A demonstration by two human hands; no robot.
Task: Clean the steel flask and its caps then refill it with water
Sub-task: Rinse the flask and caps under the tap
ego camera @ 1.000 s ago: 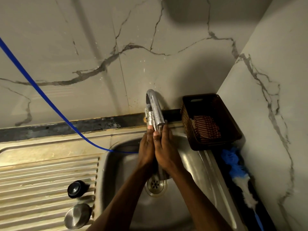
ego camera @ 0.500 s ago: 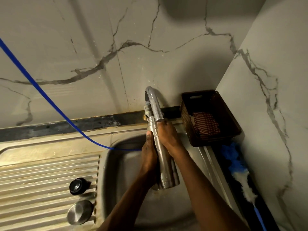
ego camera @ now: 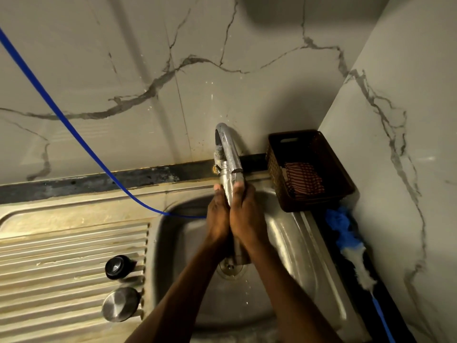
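The steel flask [ego camera: 228, 188] stands nearly upright over the sink [ego camera: 291, 243] basin, its mouth just under the tap [ego camera: 228, 149] spout. The left hand [ego camera: 217, 216] and right hand [ego camera: 244, 219] clasp it from opposite sides, fingers wrapped round its body; only its top and base show. The black cap [ego camera: 115, 266] and steel cap [ego camera: 120, 304] lie on the ribbed drainboard [ego camera: 61, 256], at its edge beside the basin, well apart from the hands
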